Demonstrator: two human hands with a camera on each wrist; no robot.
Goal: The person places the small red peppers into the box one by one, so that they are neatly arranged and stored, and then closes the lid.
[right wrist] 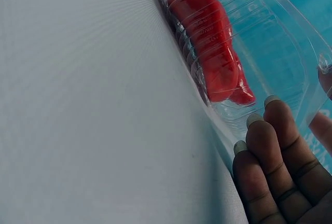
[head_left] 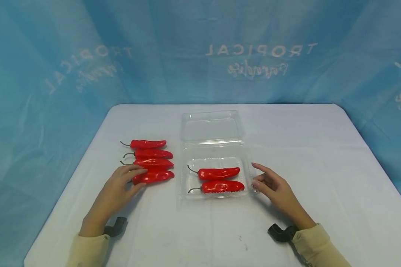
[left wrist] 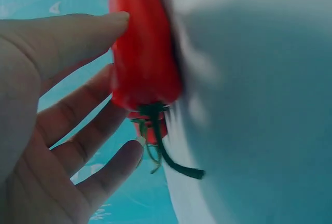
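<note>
My left hand [head_left: 118, 191] is on the nearest of several red chili peppers at the left of the table. Its thumb and fingers grip this chili pepper [left wrist: 145, 47] from both sides, and the green stem points toward the wrist. The other loose peppers lie in a row behind it, among them the farthest chili pepper [head_left: 148, 144]. A clear plastic clamshell container [head_left: 183, 185] stands in the middle with its lid open. Two chili peppers [head_left: 218, 173] lie inside. My right hand [head_left: 279, 191] is at the container's right edge, fingers loosely bent, fingertips close against the wall [right wrist: 228, 115].
The container's lid [head_left: 212, 128] lies folded back toward the far edge. A white cloth covers the table [head_left: 304, 148]. Blue curtains [head_left: 200, 81] with printed lettering surround it. Black wrist mounts [head_left: 282, 233] sit on both wrists, beside the light sleeves.
</note>
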